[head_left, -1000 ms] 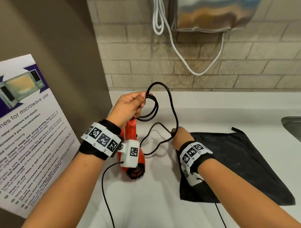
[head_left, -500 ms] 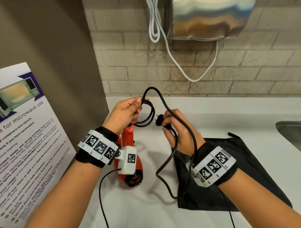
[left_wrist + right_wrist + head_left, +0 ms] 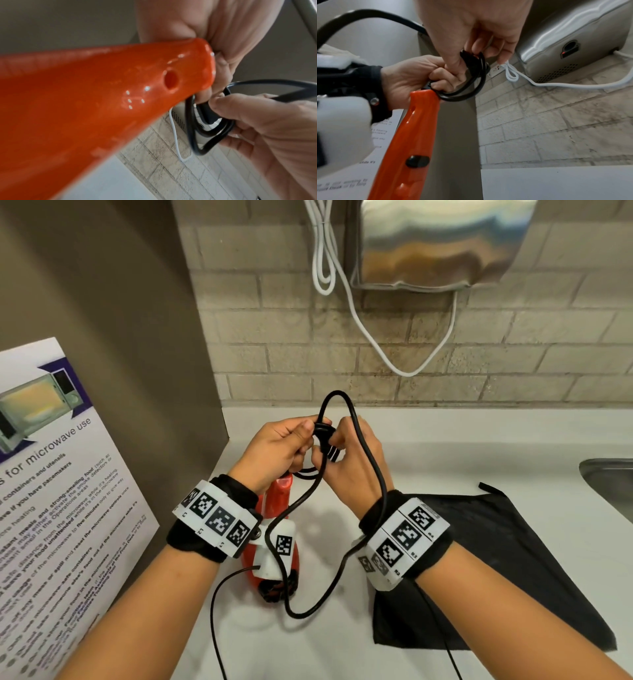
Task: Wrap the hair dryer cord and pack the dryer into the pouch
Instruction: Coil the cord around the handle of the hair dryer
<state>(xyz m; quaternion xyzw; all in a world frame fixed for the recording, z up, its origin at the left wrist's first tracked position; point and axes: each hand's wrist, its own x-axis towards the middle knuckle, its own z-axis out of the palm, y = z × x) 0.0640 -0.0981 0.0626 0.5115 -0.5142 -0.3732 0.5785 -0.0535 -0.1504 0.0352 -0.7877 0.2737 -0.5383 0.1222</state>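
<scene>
The orange hair dryer [image 3: 281,497] stands nose-down on the white counter [image 3: 479,440], mostly hidden behind my left wrist. My left hand [image 3: 307,434] grips small coils of its black cord [image 3: 368,455] at the top of the handle [image 3: 412,135]. My right hand [image 3: 329,451] meets the left and pinches the plug [image 3: 467,57] against those coils [image 3: 208,133]. One cord loop arches above both hands; a long slack loop hangs past my right wrist down to the counter. The black pouch [image 3: 496,559] lies flat on the counter under my right forearm.
A steel hand dryer [image 3: 431,244] with a drooping white cable [image 3: 373,337] hangs on the brick wall behind. A microwave poster [image 3: 51,491] covers the brown panel at left. A sink rim [image 3: 609,484] shows at the right edge.
My right hand rose from the counter with the plug end and moved left to meet my left hand at the coils. The slack cord now drapes over my right wrist.
</scene>
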